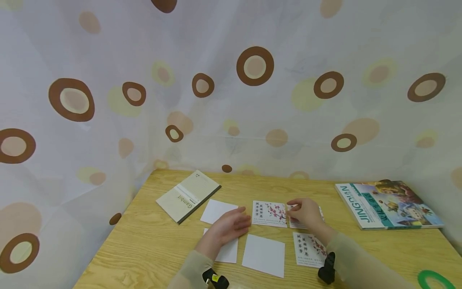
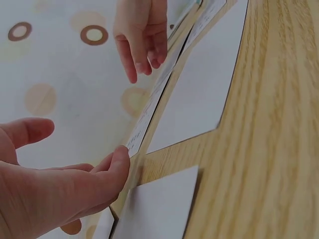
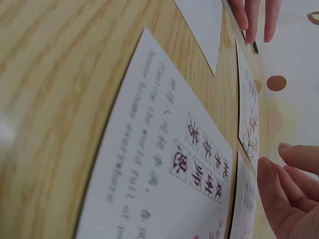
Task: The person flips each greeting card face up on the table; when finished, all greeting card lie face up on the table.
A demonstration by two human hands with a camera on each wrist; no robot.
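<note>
The relaxed left hand grasps nothing; the right hand, loosely curled and empty, is beside a white, rectangular, blossom-printed paper card, probably best nudged lightly by its edges.

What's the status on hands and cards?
Left hand relaxed above white cards. Right hand relaxed over printed card. Six cards: three white-side up, three printed-side up. Notebook, book off to either side.

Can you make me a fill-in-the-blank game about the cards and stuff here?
In big letters, the notebook says ____.
The plain cards in view number ____.
In the head view, the book lies on the ____ side.
The ring is coloured ____.

Missing words: Gambit; three; right; green.
</note>
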